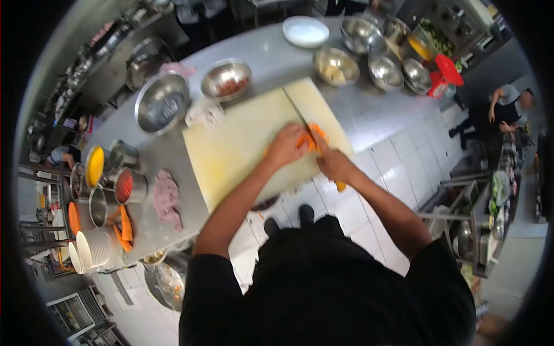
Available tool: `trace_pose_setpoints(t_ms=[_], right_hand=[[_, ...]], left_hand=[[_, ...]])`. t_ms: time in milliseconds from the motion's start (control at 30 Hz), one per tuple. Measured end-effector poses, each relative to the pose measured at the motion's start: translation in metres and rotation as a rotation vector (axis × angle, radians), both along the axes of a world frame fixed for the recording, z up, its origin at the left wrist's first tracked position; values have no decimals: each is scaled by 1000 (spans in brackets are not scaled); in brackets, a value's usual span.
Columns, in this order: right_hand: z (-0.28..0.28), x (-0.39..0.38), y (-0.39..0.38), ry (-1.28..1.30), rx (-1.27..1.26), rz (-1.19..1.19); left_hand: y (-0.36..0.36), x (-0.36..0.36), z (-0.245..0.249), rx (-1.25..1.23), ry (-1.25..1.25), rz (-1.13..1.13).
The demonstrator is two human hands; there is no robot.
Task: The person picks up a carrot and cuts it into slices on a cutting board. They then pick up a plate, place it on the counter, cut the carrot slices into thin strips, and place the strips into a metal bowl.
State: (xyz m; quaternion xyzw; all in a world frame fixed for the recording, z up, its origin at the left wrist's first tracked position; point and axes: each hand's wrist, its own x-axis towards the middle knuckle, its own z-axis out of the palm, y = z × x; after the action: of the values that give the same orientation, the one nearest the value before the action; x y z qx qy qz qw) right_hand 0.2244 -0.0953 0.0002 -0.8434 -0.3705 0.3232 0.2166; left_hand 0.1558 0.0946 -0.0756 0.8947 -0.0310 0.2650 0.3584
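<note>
My right hand (pixel 336 164) is closed round the handle of a long knife (pixel 296 109), whose blade points away to the upper left. Under and beside the blade, cut orange carrot pieces (pixel 314 136) lie on a large pale cutting board (pixel 231 138). My left hand (pixel 285 145) rests on the board just left of the blade, fingers bent and pressed on orange carrot. The rear of the knife handle shows yellow below my right hand.
Metal bowls (pixel 162 102) and a white plate (pixel 306 31) stand along the steel table (pixel 381 118). Pots, whole carrots (pixel 126 224), stacked cups (pixel 94 248) and a pinkish cloth (pixel 167 199) are at left. A person (pixel 499 109) is at far right.
</note>
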Motion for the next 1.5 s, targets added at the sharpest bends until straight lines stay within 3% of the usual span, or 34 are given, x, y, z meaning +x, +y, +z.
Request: trace_pose_setpoints(t_ms=[67,100,133,200,367,467,533,567,633,733,767,800,867,933,1000,1133,1233,1267,1400,1500], right_hand=[[-2,9,-2,-13,17,21],[5,14,-3,-108,89,26],[10,14,-3,-173,142,26],[57,13,3,-107,66,-2],[26,49,9,-409,212,112],[13,63,7,-498,178,158],[-16,87,7,-545,307,228],[-12,89,10,-527,202,211],[-13,96,5,-598,301,217],[20,104,16,-640,401,176],[32,103,18,-635,430,152],[42,101,21,-611,495,145],[61,93,29,-557,626,129],[93,67,31,-515,615,113],[109,37,38,-350,594,74],[110,-8,70,-332,526,158],[107,-63,98,-370,553,163],[94,-74,107,-328,584,185],[91,-137,118,-130,481,92],[83,-154,113,-120,437,-13]], left_hand=[[4,10,-24,65,110,-32],[1,0,5,39,106,-12],[-1,1,0,60,-7,7],[-2,-3,12,117,-68,-6],[-9,-9,45,272,-44,71],[-4,-19,52,169,-64,111],[-14,-47,134,146,-224,278],[-7,-66,169,142,-237,323],[13,-116,252,178,-392,489],[47,-226,398,533,-699,989],[65,-263,429,350,-708,1139],[93,-297,458,398,-791,1290],[131,-367,510,374,-747,1513],[185,-432,533,551,-645,1813],[236,-491,545,648,-505,1898],[325,-577,559,898,-178,2010],[408,-644,581,1292,-217,1919],[440,-671,596,1420,42,2067],[579,-807,672,1143,354,2209],[599,-809,698,1056,456,2172]])
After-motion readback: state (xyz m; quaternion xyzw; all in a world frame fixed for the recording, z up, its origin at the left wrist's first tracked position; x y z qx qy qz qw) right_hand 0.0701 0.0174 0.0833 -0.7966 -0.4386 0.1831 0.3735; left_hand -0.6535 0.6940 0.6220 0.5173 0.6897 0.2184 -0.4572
